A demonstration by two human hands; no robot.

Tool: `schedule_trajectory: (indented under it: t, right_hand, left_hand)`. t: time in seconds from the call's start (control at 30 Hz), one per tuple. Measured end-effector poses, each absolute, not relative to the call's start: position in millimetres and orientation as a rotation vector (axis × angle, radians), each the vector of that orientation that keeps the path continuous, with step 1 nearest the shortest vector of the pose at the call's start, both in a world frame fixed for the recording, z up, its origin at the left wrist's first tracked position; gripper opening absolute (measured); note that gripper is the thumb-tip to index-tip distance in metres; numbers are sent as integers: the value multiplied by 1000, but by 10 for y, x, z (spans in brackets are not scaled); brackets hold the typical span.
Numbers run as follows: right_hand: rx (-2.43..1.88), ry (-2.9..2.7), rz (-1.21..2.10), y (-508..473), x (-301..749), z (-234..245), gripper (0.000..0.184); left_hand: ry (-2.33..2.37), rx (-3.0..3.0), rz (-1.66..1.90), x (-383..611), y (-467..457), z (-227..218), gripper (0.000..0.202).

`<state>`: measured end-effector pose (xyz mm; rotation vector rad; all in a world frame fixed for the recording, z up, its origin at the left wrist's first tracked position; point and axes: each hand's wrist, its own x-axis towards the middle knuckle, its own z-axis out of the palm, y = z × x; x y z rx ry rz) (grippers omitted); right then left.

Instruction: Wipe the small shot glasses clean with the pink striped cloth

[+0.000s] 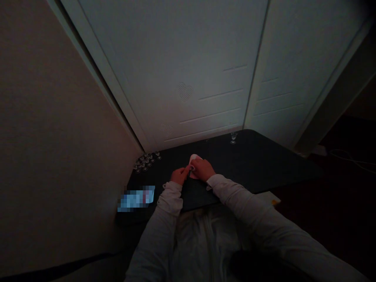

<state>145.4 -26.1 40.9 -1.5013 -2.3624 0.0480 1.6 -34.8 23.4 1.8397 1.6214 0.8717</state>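
Note:
In the head view, my left hand (179,176) and my right hand (203,167) meet above the dark table. Fingers of my right hand are closed on a pink cloth (194,157), which shows above and below them. Between the two hands is the pale, round rim of what looks like a small glass (192,167). My left hand's fingers are closed against it, and most of it is hidden by fingers and cloth. The room is dim, so fine detail is lost.
Several small stemmed glasses (146,160) stand grouped at the table's back left corner. One small stemmed glass (233,138) stands apart at the back right. A lit screen (136,199), blurred out, lies at the left edge. White panels (176,58) rise behind the black table (252,164).

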Motion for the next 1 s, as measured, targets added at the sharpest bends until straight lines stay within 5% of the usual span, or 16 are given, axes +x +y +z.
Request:
schedule_trajectory:
  t: [0.7, 1.0]
  right_hand:
    - [-1429, -2291, 141, -211, 1488, 369, 19]
    - [-1252, -2238, 244, -182, 1517, 308, 18]
  left_hand:
    - [1531, 1907, 1071, 80, -382, 246, 15]
    - [1615, 1775, 1135, 55, -366, 297, 22]
